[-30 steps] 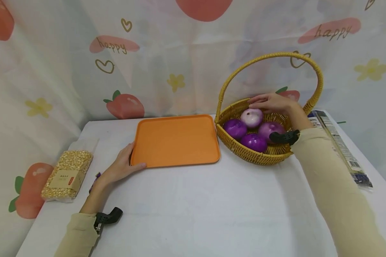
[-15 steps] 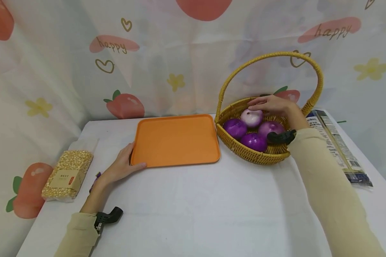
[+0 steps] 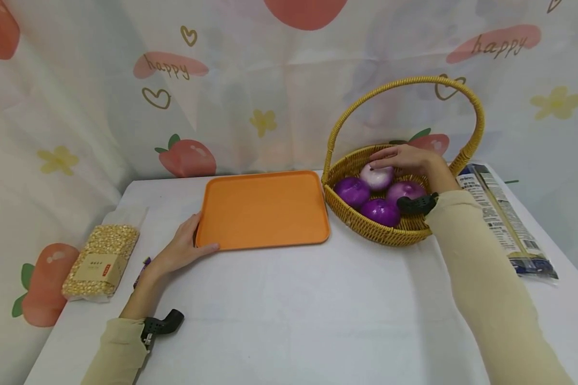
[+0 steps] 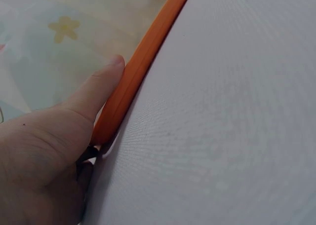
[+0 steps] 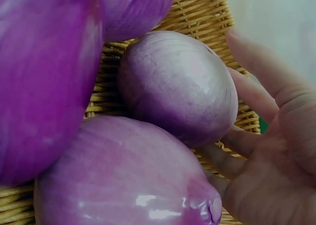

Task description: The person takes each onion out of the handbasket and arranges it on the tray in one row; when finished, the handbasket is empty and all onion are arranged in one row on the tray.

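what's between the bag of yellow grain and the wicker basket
In the head view, the orange tray lies between them, with the left hand at its near left corner; a small purple item, partly hidden, lies nearer the bag.

"happy" [image 3: 167,68] twice on backdrop [image 3: 289,96], grain-bag label [image 3: 92,268], packet print [image 3: 507,236] seemingly illegible

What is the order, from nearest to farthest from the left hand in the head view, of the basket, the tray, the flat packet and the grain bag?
1. Tray: the left hand touches its left end.
2. Grain bag: left of the hand.
3. Basket: right of the tray.
4. Flat packet: right of the basket.
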Motion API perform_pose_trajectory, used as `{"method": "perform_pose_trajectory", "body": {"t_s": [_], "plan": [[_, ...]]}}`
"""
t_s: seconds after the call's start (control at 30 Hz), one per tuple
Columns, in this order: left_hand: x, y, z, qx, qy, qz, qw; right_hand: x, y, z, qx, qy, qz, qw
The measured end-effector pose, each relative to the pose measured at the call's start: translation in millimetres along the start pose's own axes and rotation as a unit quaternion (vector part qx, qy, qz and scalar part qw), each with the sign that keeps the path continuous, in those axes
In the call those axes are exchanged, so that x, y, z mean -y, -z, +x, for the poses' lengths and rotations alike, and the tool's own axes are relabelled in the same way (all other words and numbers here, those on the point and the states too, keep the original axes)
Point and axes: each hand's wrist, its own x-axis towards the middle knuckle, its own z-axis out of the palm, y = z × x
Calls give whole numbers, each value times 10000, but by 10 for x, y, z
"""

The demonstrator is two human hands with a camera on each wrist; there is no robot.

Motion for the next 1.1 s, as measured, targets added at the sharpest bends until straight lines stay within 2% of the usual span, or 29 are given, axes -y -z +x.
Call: {"method": "perform_pose_trajectory", "body": {"t_s": [0.2,0.43,0.7,1.1], "plan": [[-6,2,10,-28,-94,-16,10000,-41,21,20,14,2,72,10000],[-2,6,10,-3,79,9,10000,-21,21,32,97,-54,101,9999],[-5,5,13,2,106,13,9999,-37,-7,64,248,-127,32,9996],[-17,8,-2,18,84,-5,10000,-18,-57,73,384,-268,222,9987]]}}
